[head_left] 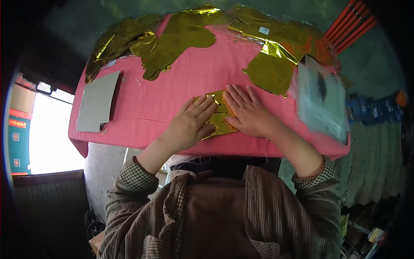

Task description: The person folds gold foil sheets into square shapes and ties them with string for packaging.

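A folded piece of shiny gold foil (222, 115) lies near the front edge of the pink-covered table (172, 95). My left hand (189, 122) rests flat on its left side, fingers stretched out and pointing away from me. On its right side my right hand (246, 111) presses down the same way, palm lowered and fingers extended. Both hands cover parts of the foil, so only its middle strip and a little of its edges show. Creases run across the visible strip.
Flat gold foil balloons (181, 39) spread over the table's far left, with more gold foil (271, 69) at the far right. Grey cardboard sheets (98, 101) lie at the left. A stack of clear plastic bags (321, 97) sits at the right edge. Orange-red poles (351, 26) stand behind.
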A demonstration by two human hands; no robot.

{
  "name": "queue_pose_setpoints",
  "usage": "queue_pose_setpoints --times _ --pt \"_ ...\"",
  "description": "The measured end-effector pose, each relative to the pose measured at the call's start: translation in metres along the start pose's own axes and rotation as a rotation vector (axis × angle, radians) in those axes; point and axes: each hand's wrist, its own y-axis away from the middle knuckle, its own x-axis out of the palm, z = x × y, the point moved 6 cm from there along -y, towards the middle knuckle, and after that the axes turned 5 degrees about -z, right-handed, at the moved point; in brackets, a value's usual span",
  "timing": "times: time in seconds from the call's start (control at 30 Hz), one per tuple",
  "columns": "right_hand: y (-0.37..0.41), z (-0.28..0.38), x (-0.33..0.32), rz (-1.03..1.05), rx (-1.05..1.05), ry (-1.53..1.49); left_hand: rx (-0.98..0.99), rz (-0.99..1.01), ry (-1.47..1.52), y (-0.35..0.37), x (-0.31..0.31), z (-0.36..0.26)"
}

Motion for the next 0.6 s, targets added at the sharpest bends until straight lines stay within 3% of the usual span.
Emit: queue_pose_setpoints --times 0.3,0.4,0.47,0.5,0.57,0.6 --pt "0.000 -0.001 0.001 -0.009 -0.001 0.011 0.034 0.013 0.013 0.007 0.005 0.005" --pt "0.001 -0.001 0.002 -0.039 -0.006 0.004 0.045 -0.006 0.158 0.002 -0.007 0.006" --pt "0.001 0.000 -0.002 -0.025 0.008 -0.015 -0.294 0.162 0.616 -0.004 -0.015 0.020" --pt "0.001 0.001 -0.002 -0.005 0.018 -0.036 -0.293 0.161 0.608 -0.009 -0.016 0.021" --pt "0.001 0.001 -0.001 -0.015 0.016 -0.034 -0.433 -0.055 0.682 -0.020 -0.021 0.029" --pt "0.000 0.000 -0.001 -0.017 0.017 -0.031 -0.428 -0.060 0.678 -0.028 -0.013 0.031"
